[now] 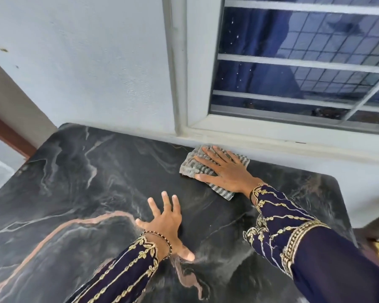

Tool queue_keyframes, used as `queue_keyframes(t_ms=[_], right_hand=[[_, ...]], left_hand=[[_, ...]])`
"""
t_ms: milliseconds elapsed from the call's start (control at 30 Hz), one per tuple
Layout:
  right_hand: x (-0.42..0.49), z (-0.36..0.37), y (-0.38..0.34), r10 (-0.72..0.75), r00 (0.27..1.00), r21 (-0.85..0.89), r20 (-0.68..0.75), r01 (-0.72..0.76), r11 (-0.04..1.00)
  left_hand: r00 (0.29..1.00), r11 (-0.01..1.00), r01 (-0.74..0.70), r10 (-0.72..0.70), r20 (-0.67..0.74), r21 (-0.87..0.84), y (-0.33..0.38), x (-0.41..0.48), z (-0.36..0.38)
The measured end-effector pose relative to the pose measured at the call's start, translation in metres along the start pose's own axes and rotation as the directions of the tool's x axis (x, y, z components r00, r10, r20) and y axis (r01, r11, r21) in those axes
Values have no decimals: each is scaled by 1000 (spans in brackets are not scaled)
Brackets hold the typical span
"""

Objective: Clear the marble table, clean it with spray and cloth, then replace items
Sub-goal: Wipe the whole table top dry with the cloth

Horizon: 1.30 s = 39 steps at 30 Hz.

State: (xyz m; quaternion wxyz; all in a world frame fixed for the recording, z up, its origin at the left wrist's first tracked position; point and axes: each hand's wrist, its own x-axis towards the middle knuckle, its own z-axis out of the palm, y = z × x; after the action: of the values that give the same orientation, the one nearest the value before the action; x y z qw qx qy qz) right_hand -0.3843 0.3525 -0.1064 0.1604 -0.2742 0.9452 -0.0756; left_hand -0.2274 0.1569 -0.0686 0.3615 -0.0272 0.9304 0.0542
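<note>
The black marble table [74, 182] with pale and copper veins fills the lower view. A grey ribbed cloth [189, 166] lies flat on its far edge, close under the window sill. My right hand [225, 171] presses down on the cloth with straight, spread fingers. My left hand [165, 221] rests flat on the bare marble nearer to me, fingers spread, holding nothing. Both arms wear dark blue sleeves with gold embroidery.
A white wall rises right behind the table. A window [298, 68] with white bars sits above the table's far right side, its sill [271, 141] just beyond the cloth. The table's rounded right corner [335, 182] and left edge [20, 171] drop off to the floor.
</note>
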Motion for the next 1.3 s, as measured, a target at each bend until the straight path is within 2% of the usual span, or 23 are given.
queue_keyframes(t_ms=[200,300,400,500,633,733,867,933,1167,1300], right_hand=[[-26,9,26,-31,999,-9,-18,31,999],[-45,8,50,37,999,-26,-2,-37,999],[-53,10,45,117,993,-38,13,-116,992],[-64,18,26,165,986,-6,-2,-165,986],[-100,33,-8,155,988,12,-9,-155,988],[-132,50,-38,143,989,4,-30,-143,990],[-168,74,-70,115,992,1,-59,-116,993],[-187,85,-88,100,993,-29,-66,-102,994],[-263,122,-163,51,995,-47,-90,-56,997],[-301,140,-202,10,996,-52,-90,-14,999]], left_hand=[[1000,1000,0,0,-3,-6,-1,-1,0],[1000,1000,-2,2,-5,-22,-1,-1,-1],[1000,999,2,-3,-7,-33,0,-3,-2],[1000,1000,-4,3,-18,-28,-1,-5,-3],[998,997,-25,21,-57,-72,-2,-10,-1],[980,988,-69,41,-194,-141,-7,-21,12],[908,951,-203,94,-407,-232,-18,-58,65],[902,935,-236,110,-417,-265,-22,-87,93],[903,944,-269,178,-391,-191,-55,-176,153],[924,927,-251,144,-354,-278,-75,-209,173]])
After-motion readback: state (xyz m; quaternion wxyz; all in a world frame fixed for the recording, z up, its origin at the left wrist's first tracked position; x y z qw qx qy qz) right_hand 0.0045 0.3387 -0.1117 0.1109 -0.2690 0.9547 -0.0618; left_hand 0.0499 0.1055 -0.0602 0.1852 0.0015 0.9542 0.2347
